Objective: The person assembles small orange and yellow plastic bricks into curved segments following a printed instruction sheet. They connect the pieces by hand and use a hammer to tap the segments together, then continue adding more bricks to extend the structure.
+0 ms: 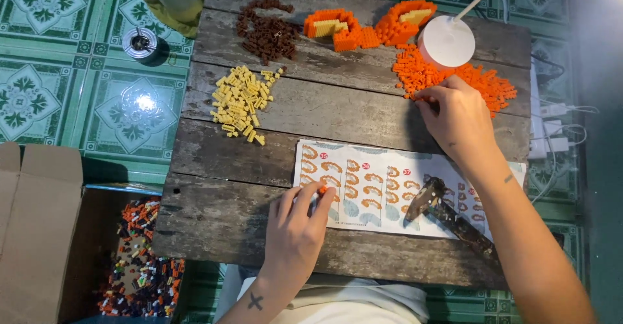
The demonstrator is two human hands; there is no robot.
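My left hand (295, 230) rests at the near edge of a wooden table (214, 226), fingertips pinching a tiny orange brick (322, 189) over the left end of a printed instruction sheet (383, 191). My right hand (457, 116) reaches to the far right and its fingers touch a loose pile of orange bricks (483, 80). Two partly built orange and yellow brick pieces (370, 25) stand at the far edge. A pile of yellow bricks (243, 100) and a pile of brown bricks (267, 32) lie at the left.
A white lamp base (448, 41) stands by the orange pile. A dark metal tool (448, 210) lies on the sheet's right end. An open cardboard box (39, 233) with mixed small bricks sits on the green tiled floor at left. Cables and a power strip (548, 126) lie at right.
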